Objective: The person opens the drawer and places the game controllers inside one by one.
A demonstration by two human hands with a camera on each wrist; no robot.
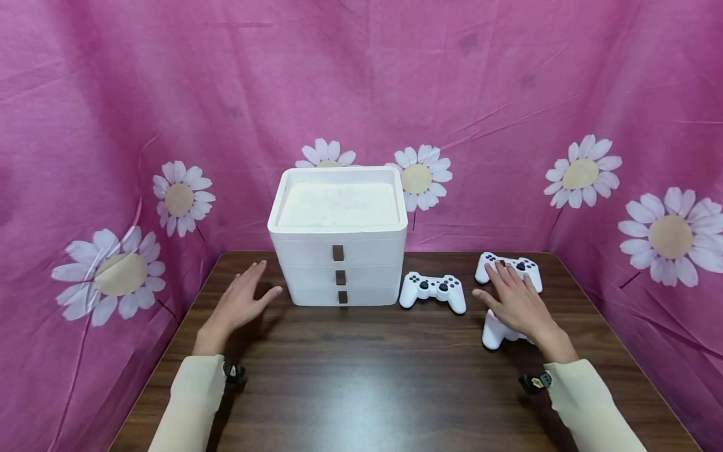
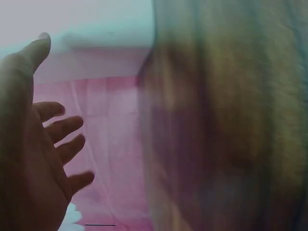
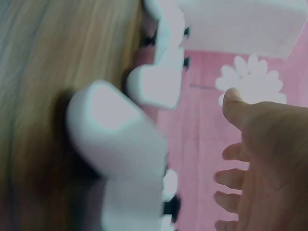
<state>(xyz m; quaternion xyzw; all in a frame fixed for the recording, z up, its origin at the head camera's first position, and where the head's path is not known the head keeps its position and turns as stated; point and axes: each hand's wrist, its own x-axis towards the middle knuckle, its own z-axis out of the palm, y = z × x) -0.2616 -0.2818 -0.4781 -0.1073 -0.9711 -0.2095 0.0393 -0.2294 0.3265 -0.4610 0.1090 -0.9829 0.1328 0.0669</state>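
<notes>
My left hand (image 1: 237, 306) is held with fingers spread left of a white three-drawer box (image 1: 339, 251), holding nothing; in the left wrist view the hand (image 2: 33, 144) shows relaxed fingers. My right hand (image 1: 522, 306) is over two white game controllers, fingers extended; the far controller (image 1: 531, 270) shows past the fingertips, the near one (image 1: 493, 331) is partly hidden beneath the palm. In the right wrist view a gap shows between the hand (image 3: 274, 159) and the nearest controller (image 3: 115, 130). A third controller (image 1: 433, 290) lies right beside the box.
The brown wooden table (image 1: 350, 389) spans the foreground. Behind it and at both sides hangs a pink cloth (image 1: 361, 81) with white daisies. The box has a shallow tray top (image 1: 339, 204) and brown drawer tabs. Dark straps are on both wrists.
</notes>
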